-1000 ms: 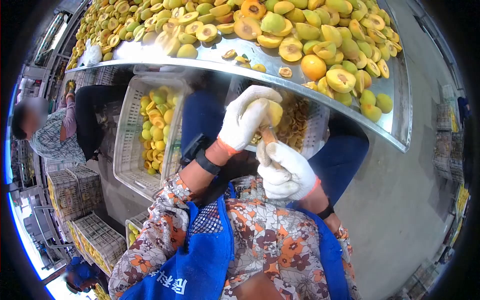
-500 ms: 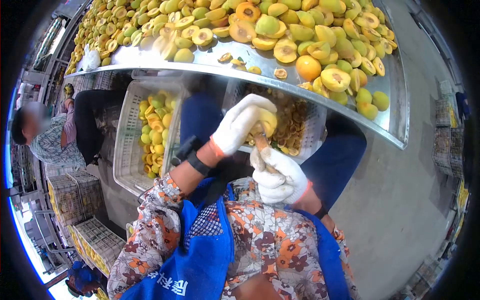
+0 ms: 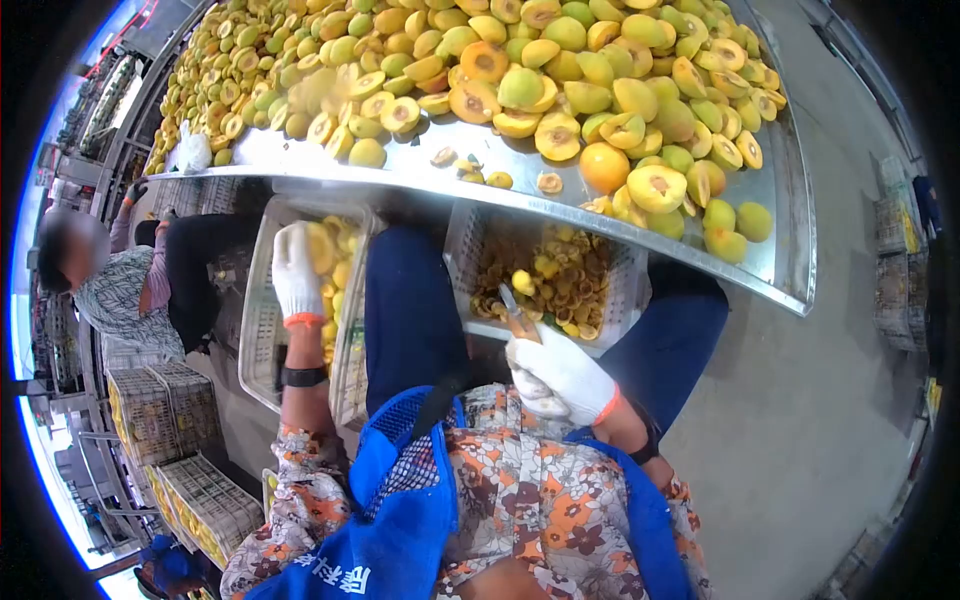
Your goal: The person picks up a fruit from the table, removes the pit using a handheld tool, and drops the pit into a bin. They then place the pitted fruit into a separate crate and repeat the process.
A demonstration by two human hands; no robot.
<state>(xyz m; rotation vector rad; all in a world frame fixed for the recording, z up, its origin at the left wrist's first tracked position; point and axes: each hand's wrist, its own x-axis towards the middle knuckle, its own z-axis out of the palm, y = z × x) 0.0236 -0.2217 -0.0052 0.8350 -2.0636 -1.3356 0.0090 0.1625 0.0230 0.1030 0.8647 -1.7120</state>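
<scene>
My left hand [image 3: 297, 272], in a white glove, is over the left crate [image 3: 257, 335], its fingers closed against a blurred yellow fruit half [image 3: 322, 249]. Other yellow and green fruit pieces [image 3: 341, 275] lie in that crate. In front of my body, my right hand [image 3: 562, 372], also gloved, is wrapped round the wooden handle of a small knife [image 3: 520, 322]. The blade points up and left over the right crate [image 3: 625, 290], which holds brownish scraps and fruit bits [image 3: 572, 280]. Close to the blade tip is a small yellow piece [image 3: 523, 282].
A metal table [image 3: 420, 165] spans the top, heaped with halved fruit [image 3: 560, 135]. A white plastic bag [image 3: 194, 150] lies near its left end. A co-worker [image 3: 125, 285] sits at the left, above stacked crates [image 3: 165, 410]. Grey floor [image 3: 770, 400] shows at the right.
My left hand has moved left, from beside the knife to the left crate. My right hand still holds the knife, now apart from the left hand and lower. The view has shifted slightly.
</scene>
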